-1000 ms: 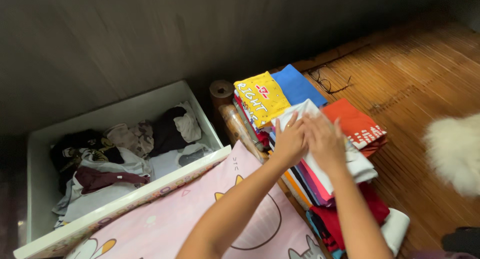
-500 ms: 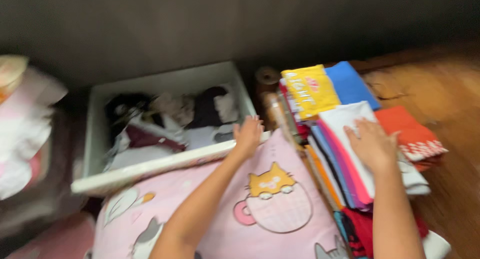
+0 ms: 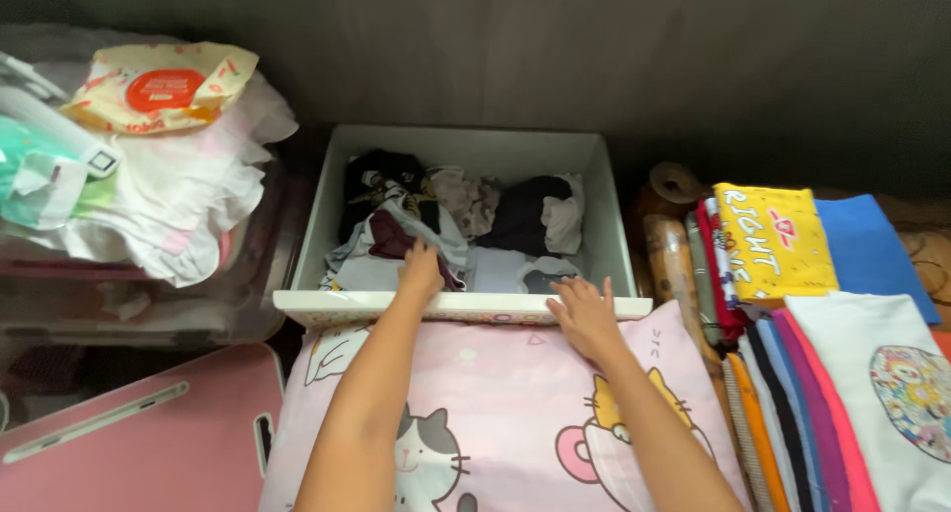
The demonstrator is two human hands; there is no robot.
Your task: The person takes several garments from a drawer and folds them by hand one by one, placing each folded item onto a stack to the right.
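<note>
Both hands have left the folded shirts and now sit at the open white drawer (image 3: 612, 237). A second ago they lay together on the white shirt atop the stack; half a second ago the left hand had already crossed to the drawer's front edge while the right hand was still flat on that shirt. Now the left hand (image 3: 422, 268) reaches over the front edge into the drawer, its fingers lying loosely on the rumpled clothes (image 3: 416, 237) just beyond it (whether they pinch any cloth, I cannot tell). The right hand (image 3: 584, 314) rests open on the front edge of the drawer, fingers spread, gripping nothing, with a dark-and-white garment (image 3: 540, 215) just ahead of its fingertips. Under both forearms lies the pink cat-print cloth (image 3: 495, 423). The stack of folded shirts (image 3: 792, 373) now stands well off to the right of the right hand, the yellow shirt (image 3: 768, 243) on top at its far end. The view has also swung left, so a heap of pale cloth and a wipes packet (image 3: 158, 86) shows well left of the left hand.
</note>
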